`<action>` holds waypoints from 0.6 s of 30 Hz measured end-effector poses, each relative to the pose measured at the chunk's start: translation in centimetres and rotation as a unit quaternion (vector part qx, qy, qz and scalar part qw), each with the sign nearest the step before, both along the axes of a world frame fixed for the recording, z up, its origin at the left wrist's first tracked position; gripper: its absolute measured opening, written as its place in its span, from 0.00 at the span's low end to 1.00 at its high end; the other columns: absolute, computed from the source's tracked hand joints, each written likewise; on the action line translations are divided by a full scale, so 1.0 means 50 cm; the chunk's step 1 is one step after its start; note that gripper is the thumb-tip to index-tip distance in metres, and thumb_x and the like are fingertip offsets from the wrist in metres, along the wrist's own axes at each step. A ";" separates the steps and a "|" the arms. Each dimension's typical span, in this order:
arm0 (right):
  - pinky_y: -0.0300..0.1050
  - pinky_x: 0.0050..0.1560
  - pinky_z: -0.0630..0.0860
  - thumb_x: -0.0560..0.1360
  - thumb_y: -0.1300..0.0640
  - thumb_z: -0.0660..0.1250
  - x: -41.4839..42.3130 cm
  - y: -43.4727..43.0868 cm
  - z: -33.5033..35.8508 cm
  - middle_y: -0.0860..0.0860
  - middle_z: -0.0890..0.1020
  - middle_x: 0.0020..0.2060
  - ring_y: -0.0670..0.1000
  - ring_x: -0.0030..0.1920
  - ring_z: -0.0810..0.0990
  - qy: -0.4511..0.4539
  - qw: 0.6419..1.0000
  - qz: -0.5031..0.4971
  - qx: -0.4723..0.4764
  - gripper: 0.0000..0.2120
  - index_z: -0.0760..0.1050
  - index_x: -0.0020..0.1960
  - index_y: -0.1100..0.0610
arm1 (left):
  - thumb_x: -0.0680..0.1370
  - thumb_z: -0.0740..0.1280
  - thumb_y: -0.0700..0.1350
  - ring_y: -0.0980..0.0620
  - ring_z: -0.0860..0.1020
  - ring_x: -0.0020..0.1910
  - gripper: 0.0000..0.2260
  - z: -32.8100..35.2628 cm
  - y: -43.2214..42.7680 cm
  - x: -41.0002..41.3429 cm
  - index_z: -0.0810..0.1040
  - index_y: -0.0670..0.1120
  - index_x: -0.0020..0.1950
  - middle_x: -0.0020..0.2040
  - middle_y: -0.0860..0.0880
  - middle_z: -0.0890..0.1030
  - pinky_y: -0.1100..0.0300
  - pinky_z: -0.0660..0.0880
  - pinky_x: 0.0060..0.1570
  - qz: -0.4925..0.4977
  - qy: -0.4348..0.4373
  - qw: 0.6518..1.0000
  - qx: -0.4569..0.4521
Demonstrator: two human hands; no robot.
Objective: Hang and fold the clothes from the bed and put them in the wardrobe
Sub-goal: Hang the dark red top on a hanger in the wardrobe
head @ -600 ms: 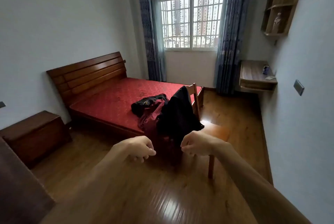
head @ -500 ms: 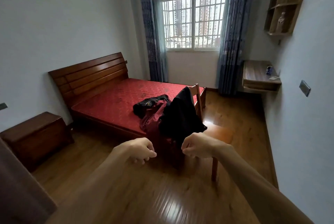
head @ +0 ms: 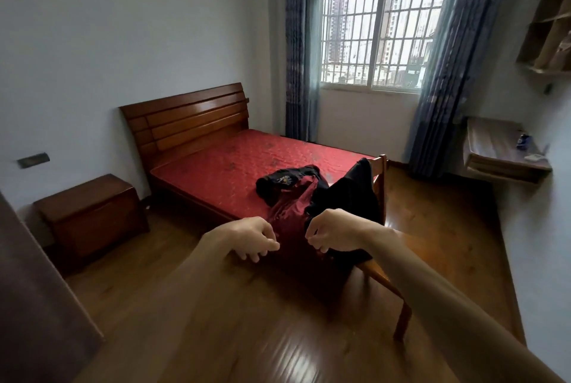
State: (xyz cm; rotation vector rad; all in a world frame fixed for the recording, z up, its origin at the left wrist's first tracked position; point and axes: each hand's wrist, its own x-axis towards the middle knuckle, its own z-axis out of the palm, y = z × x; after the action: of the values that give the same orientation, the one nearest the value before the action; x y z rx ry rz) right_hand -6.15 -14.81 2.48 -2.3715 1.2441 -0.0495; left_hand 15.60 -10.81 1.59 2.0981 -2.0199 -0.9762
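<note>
A bed with a bare red mattress stands against the left wall. On its near corner lies a black garment with a small print. A dark red garment spills from the bed edge downward. Another black garment is draped over a wooden chair beside the bed. My left hand and my right hand are stretched out in front of the clothes, fingers hanging loosely curled, holding nothing and touching no cloth.
A dark wooden nightstand sits left of the bed. A dark panel fills the lower left edge. A wall-mounted desk with small items and a wall shelf hang on the right. Wooden floor lies between.
The view has moved closer to the bed and chair. Both hands have loosened from tight fists to slack, drooping fingers.
</note>
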 end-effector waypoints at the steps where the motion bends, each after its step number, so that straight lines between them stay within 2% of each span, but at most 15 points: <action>1: 0.43 0.52 0.82 0.78 0.56 0.65 0.021 -0.010 0.001 0.51 0.86 0.45 0.48 0.44 0.85 -0.003 1.000 0.007 -0.001 0.10 0.82 0.56 0.56 | 0.80 0.65 0.52 0.54 0.84 0.45 0.13 -0.002 -0.011 0.017 0.78 0.50 0.62 0.51 0.50 0.83 0.63 0.76 0.35 0.002 0.013 1.000 -0.003; 5: 0.45 0.52 0.82 0.78 0.55 0.64 0.092 -0.054 0.002 0.50 0.86 0.45 0.47 0.43 0.85 0.008 1.000 0.028 -0.001 0.10 0.82 0.56 0.55 | 0.80 0.65 0.53 0.56 0.84 0.45 0.12 -0.013 -0.051 0.072 0.78 0.51 0.62 0.50 0.51 0.83 0.63 0.77 0.38 0.003 0.049 0.999 -0.016; 10: 0.41 0.49 0.81 0.78 0.55 0.65 0.152 -0.131 -0.010 0.50 0.86 0.43 0.46 0.42 0.85 0.028 0.999 0.037 0.007 0.10 0.82 0.56 0.54 | 0.80 0.66 0.52 0.54 0.84 0.46 0.12 -0.039 -0.114 0.125 0.78 0.50 0.61 0.50 0.50 0.83 0.53 0.82 0.51 0.002 0.046 0.999 -0.008; 14: 0.41 0.49 0.81 0.77 0.55 0.65 0.173 -0.221 -0.048 0.49 0.86 0.43 0.45 0.42 0.85 0.044 0.998 0.027 0.040 0.10 0.82 0.54 0.53 | 0.80 0.66 0.52 0.56 0.84 0.44 0.12 -0.065 -0.192 0.158 0.79 0.51 0.61 0.49 0.51 0.83 0.50 0.82 0.53 0.009 0.050 0.999 -0.006; 18: 0.34 0.43 0.77 0.77 0.55 0.64 0.171 -0.339 -0.085 0.49 0.86 0.43 0.46 0.44 0.85 0.047 0.997 0.018 0.061 0.10 0.82 0.54 0.53 | 0.79 0.66 0.52 0.56 0.84 0.45 0.11 -0.085 -0.295 0.177 0.79 0.52 0.60 0.49 0.52 0.83 0.53 0.82 0.52 0.017 0.032 0.999 0.005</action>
State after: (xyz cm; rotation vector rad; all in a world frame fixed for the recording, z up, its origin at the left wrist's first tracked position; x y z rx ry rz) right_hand 2.40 -31.74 -1.75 -2.3126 1.2099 0.1468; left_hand 24.44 -25.55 -2.67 2.0711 -1.9466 -1.0369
